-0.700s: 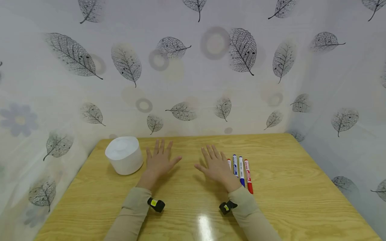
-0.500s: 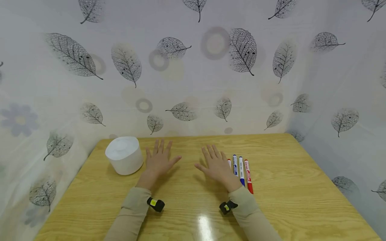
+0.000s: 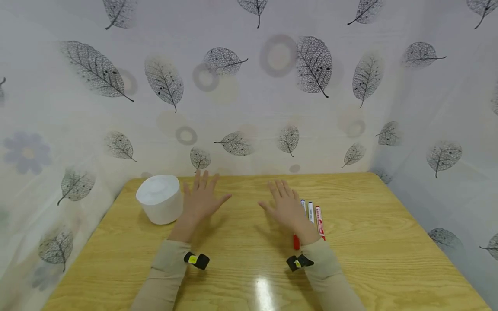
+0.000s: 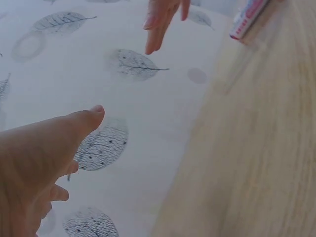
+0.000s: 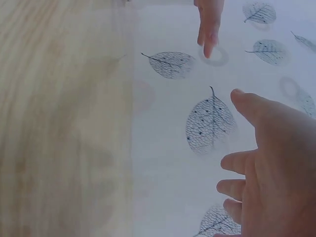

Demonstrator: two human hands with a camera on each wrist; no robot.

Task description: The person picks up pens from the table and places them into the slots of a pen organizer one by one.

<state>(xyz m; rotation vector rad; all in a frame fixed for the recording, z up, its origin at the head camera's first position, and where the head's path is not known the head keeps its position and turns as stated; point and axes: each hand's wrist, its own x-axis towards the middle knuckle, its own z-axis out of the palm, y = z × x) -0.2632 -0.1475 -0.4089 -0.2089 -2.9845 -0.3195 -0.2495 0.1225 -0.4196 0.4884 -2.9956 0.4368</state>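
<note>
My left hand [image 3: 199,203] hovers above the table with its fingers spread, just right of a white rounded container [image 3: 161,207]. Nothing is in it. On the other side, my right hand [image 3: 288,211] is also raised with fingers apart and holds nothing. Beneath and beside it lie several markers with red or blue caps; a red marker [image 3: 320,220] is the rightmost, and a blue-capped marker [image 3: 311,211] lies to its left. The right hand and wrist partly cover the others. In the left wrist view one marker [image 4: 249,17] shows at the top right.
The wood-grain table [image 3: 241,250] reaches back to a pale leaf-print curtain [image 3: 249,103], which also hangs along the left and right sides. Black wrist cameras sit on both sleeves.
Both hands have lifted and shifted slightly forward, the right one also a little to the right. It now covers more of the markers, while a red cap shows below it.
</note>
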